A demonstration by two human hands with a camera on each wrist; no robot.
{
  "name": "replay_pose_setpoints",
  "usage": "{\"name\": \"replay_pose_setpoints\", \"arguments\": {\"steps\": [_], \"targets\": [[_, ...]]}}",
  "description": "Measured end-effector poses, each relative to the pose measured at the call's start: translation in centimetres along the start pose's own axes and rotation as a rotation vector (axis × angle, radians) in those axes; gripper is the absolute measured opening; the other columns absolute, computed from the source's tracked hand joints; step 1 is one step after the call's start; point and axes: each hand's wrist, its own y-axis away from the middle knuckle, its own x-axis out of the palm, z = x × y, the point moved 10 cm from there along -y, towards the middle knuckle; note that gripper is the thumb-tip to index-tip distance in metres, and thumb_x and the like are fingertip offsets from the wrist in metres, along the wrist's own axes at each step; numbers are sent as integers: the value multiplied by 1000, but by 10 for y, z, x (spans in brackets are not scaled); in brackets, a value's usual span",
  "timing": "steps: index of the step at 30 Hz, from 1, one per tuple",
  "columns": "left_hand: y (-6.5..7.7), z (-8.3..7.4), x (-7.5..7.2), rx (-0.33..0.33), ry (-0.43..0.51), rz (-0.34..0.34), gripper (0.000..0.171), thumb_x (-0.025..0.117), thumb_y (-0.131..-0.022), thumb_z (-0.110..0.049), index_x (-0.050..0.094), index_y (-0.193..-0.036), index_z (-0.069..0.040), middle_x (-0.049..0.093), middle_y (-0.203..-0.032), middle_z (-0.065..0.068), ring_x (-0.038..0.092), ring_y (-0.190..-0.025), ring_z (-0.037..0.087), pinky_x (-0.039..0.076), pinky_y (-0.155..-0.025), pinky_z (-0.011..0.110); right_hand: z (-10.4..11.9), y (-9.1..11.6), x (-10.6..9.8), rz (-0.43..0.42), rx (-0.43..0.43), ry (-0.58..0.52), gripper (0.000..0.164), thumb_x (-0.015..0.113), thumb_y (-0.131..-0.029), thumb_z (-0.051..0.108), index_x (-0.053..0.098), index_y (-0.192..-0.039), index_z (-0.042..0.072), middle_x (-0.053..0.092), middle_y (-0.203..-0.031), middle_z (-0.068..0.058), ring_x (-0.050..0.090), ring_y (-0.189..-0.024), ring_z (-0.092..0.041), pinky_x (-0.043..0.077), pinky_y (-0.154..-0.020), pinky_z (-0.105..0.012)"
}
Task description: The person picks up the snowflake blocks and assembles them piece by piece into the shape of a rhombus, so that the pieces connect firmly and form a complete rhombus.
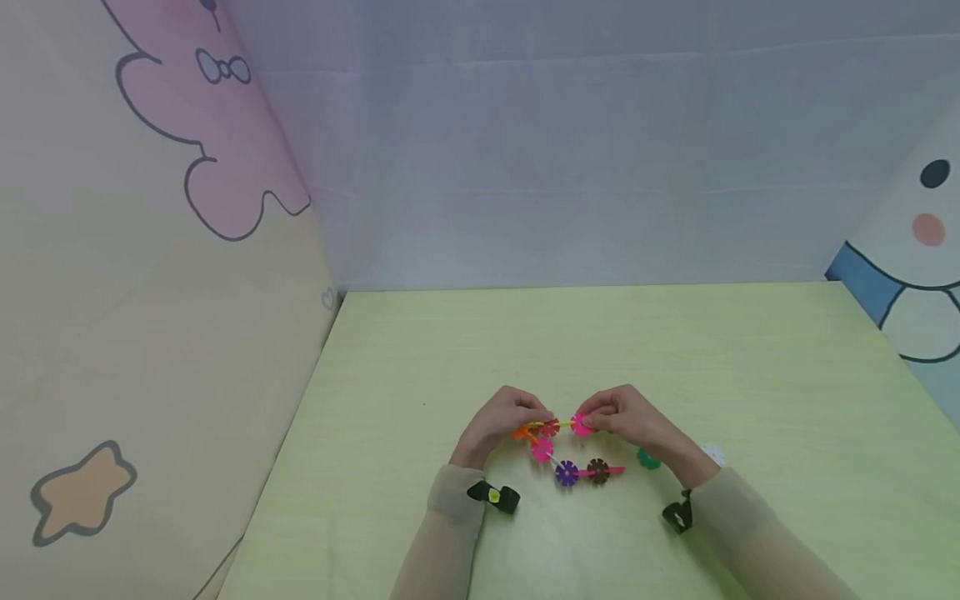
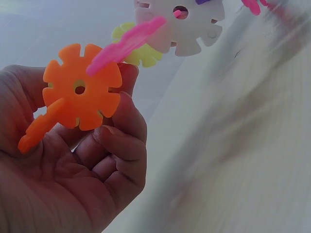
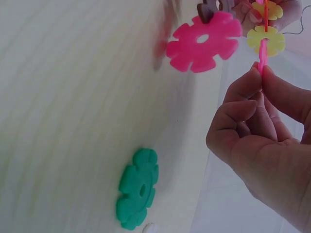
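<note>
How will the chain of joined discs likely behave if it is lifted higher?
The chain is probably light, since its discs look thin. It may hold its shape because the discs are slotted together, but might come apart if pulled.

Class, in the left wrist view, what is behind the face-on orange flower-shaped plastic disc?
Parts of the left hand show behind the orange disc; whatever its face covers cannot be seen.

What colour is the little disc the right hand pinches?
The disc in the right hand is pink, best seen in the head view.
</note>
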Motion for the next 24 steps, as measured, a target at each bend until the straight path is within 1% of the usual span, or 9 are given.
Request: {"name": "replay_pose_setpoints", "arguments": {"steps": [4,9,12,19,24], "targets": [[-1,0,0,-15,-9,-10,13,73,-84,-15,75,-76,-5,69,-77,2,55,-70,14,40,-66,28,-1,-1,1,29,8,-23,16,59,-93,4,66,-103,-7,70,-88,-16,63,-85,-38,48,-75,-47],[-2,3,-1,-27,-11,-24,13,73,-84,-15,75,-78,-3,68,-76,2,54,-70,15,39,-66,28,-4,-3,2,50,25,-48,17,61,-93,7,66,-102,-7,69,-88,-21,60,-79,-35,46,-68,-40],[-3,4,-2,-27,-10,-30,13,73,-84,-14,75,-78,-2,68,-76,3,54,-69,15,39,-65,27,-4,-4,3,55,24,-50,17,61,-93,7,66,-101,-7,68,-87,-22,59,-77,-34,45,-66,-38],[-4,6,-2,-44,-20,-32,13,74,-83,-16,76,-78,-3,67,-74,2,52,-67,14,39,-63,27,-4,-6,3,41,27,-31,16,62,-92,8,68,-100,-5,70,-85,-19,62,-81,-36,45,-69,-41],[-3,9,-3,-46,-25,-10,14,74,-84,-18,76,-78,-6,68,-75,2,53,-69,14,39,-65,28,-4,-6,2,21,35,2,17,63,-93,10,69,-102,-3,70,-86,-14,64,-85,-32,44,-75,-43]]}}
